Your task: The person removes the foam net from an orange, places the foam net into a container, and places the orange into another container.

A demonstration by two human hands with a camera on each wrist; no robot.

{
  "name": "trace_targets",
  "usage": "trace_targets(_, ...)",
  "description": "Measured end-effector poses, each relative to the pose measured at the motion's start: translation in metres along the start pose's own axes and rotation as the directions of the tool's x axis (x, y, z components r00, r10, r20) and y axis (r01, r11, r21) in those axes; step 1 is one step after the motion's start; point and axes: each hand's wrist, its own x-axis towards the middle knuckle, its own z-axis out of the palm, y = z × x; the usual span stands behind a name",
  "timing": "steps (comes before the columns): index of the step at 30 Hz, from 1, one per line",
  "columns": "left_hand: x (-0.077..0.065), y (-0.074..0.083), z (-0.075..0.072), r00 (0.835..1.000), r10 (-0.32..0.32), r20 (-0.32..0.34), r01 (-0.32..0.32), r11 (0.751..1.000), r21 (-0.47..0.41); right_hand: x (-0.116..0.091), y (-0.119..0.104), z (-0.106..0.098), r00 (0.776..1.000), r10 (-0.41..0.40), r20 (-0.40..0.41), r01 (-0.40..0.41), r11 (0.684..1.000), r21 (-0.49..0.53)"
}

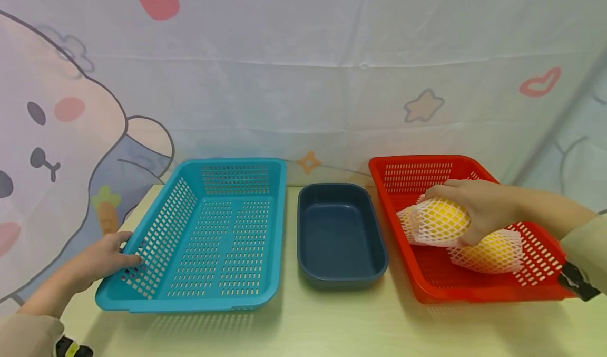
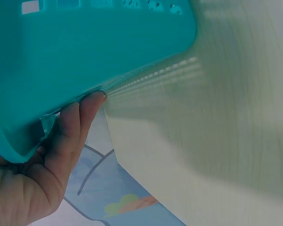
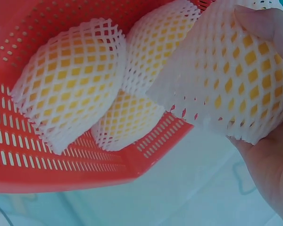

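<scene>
My left hand (image 1: 105,259) grips the left rim of a turquoise plastic basket (image 1: 280,225), thumb over the rim and fingers under it. In the left wrist view the fingers (image 2: 87,113) press against the outside of the basket wall (image 2: 99,42). Over the red basket (image 1: 427,293), my right hand (image 1: 488,204) holds a yellow fruit (image 1: 441,221) wrapped in a white foam net. In the right wrist view the held fruit (image 3: 245,70) appears close up, above more netted fruits (image 3: 75,80) lying in the red basket. Another netted fruit (image 1: 490,251) shows below the right hand.
A dark blue rectangular tub (image 1: 341,280) stands between the two baskets on a pale wooden table (image 1: 332,320). Behind the table hangs a printed cloth (image 1: 322,83) with a cartoon animal and hearts. No fruit shows in the turquoise basket or the tub.
</scene>
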Motion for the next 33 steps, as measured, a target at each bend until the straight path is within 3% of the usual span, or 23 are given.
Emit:
trace_targets(11, 0.001, -0.003, 0.000, 1.000, 0.012, 0.008, -0.012, 0.999, -0.033, 0.001, -0.003, -0.008, 1.000, 0.007, -0.019, -0.007, 1.000, -0.023)
trace_targets(25, 0.003, -0.001, 0.000, 1.000, -0.003, 0.001, 0.003, 1.000, 0.004, 0.009, -0.011, -0.018, 0.998, -0.037, -0.043, 0.035, 0.998, -0.047)
trace_targets(33, 0.002, -0.004, -0.001, 1.000, 0.004, 0.006, -0.004, 1.000, -0.003, 0.013, -0.014, -0.024, 0.999, -0.024, -0.023, 0.023, 0.999, -0.035)
